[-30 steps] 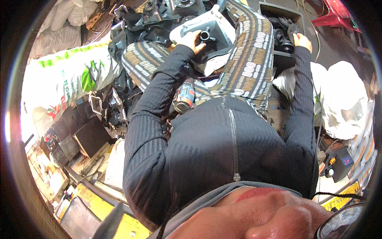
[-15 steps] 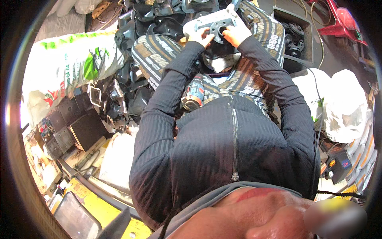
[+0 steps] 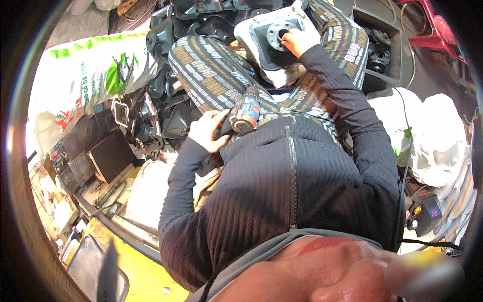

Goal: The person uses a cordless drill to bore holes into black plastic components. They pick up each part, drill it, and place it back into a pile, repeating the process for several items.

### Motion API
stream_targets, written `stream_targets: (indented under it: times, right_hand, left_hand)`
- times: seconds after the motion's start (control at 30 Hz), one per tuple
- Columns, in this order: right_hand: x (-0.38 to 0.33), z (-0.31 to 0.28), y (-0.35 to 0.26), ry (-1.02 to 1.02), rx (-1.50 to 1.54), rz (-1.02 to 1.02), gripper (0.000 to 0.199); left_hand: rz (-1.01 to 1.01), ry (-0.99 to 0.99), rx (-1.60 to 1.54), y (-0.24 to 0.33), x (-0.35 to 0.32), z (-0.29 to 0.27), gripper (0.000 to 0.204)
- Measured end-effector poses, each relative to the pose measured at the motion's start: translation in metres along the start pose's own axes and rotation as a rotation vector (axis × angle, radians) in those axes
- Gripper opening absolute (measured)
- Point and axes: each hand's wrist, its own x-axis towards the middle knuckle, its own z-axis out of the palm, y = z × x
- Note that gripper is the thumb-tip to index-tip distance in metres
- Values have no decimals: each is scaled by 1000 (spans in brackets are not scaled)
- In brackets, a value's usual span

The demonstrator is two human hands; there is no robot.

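- Now the person sits with both knees up, and the two arms in dark ribbed sleeves go forward from the lower edge of the picture.
- The left hand [image 3: 209, 132] is close to the body, with the elbow bent sharply and the forearm rising toward the lap. Its fingers are wrapped around the handle of a cordless drill [image 3: 240, 117], which is blue and red with a dark grip. The drill lies on the left thigh, just beside the zipper of the jacket.
- The right arm is stretched far forward, almost straight, over the right thigh. The right hand [image 3: 298, 41] rests on a white plastic housing [image 3: 274, 43] that lies between the knees. This housing carries a dark plate with a round metal flange [image 3: 277, 34] in its middle.
- The fingers of the right hand are bent together at the hole of the flange. If they pinch some small part there, I cannot tell, because the hand hides it.
- The trousers [image 3: 211, 75] have a striped pattern in dark and light colours.
- At the person's left there is a white printed sack [image 3: 75, 85] and a heap of black plastic parts [image 3: 166, 105]. At the right lie white bags [image 3: 432, 136].
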Motion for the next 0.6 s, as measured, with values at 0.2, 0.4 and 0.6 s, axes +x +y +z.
stream_targets:
  times: [0.2,0.4,0.6]
  right_hand:
    - [-5,6,1,104,129,29,17]
    - [-8,11,1,82,213,72,20]
    - [-30,-23,8,-63,2373,688,34]
  left_hand:
    - [-129,155,181,13,30,46,59]
    - [-283,9,-85,16,38,8,39]
    - [-125,290,-427,50,54,-59,34]
